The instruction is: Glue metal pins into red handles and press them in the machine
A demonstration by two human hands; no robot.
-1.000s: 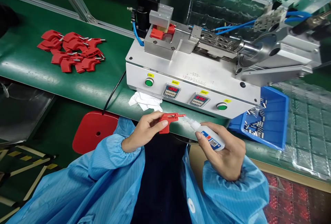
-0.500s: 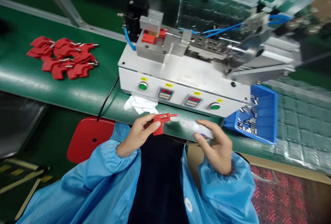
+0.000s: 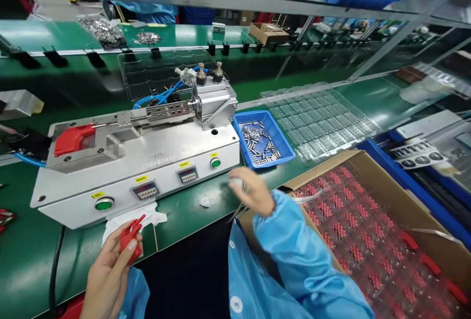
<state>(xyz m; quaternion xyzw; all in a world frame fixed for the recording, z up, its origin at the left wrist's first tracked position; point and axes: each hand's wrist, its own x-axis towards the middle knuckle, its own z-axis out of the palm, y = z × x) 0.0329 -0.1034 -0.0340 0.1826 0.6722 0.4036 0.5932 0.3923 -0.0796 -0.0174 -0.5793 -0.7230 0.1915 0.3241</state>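
Observation:
My left hand pinches a red plastic part with a thin prong pointing up, low in front of the machine. Just off the bench front, left of the blue bin, is my right hand, smeared by motion. A pale patch shows between its thumb and fingers, apparently the small white bottle, mostly hidden. On the bench between the hands lies a small white piece. A white cloth lies behind my left hand. Another red part sits in the machine's fixture, with a metal rod at its right.
The metal bench machine has green buttons and digital displays. Beside it stands a blue bin of metal pins. Clear plastic trays lie farther right. An open carton holds packed red parts. A shelf crosses overhead.
The view has swung right. My hands have moved apart: the left keeps the red part, while the right has carried the white bottle away toward the blue bin.

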